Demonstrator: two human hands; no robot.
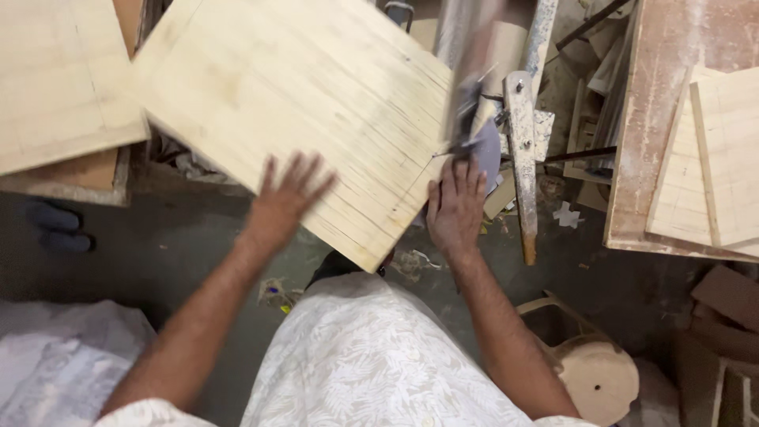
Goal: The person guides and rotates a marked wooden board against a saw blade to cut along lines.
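Below me, a pale wooden board (pixel 292 103), square-cut, flat, with a fine straight grain of narrow glued strips and faint pencil lines across it. It sits tilted on the diagonal, one corner pointing down toward my body, its right edge up against a blurred metal tool (pixel 474 119) with a grey blade-like part.

My left hand (pixel 285 202) lies flat on the board's lower edge, fingers spread wide, palm down, wrist straight, forearm running in from the lower left. No closed grip there; the hand is open and pressing on the surface.

My right hand (pixel 456 209) rests at the board's right corner, fingers together and extended upward, tips touching the board edge and the grey metal part. Also open, not clenched around anything.

Beside the tool stands a dusty, paint-flecked wooden post (pixel 522 166), rough and chipped. To the left, another pale plank (pixel 55 79) rests on a worktop. To the right, a worn reddish worktop (pixel 656 119) carries more light boards (pixel 719 158), stacked and overlapping. A round wooden stool (pixel 593 375) stands lower right on the grey floor (pixel 158 245), which is littered with scraps. White patterned shirt (pixel 371 364) fills the lower middle.
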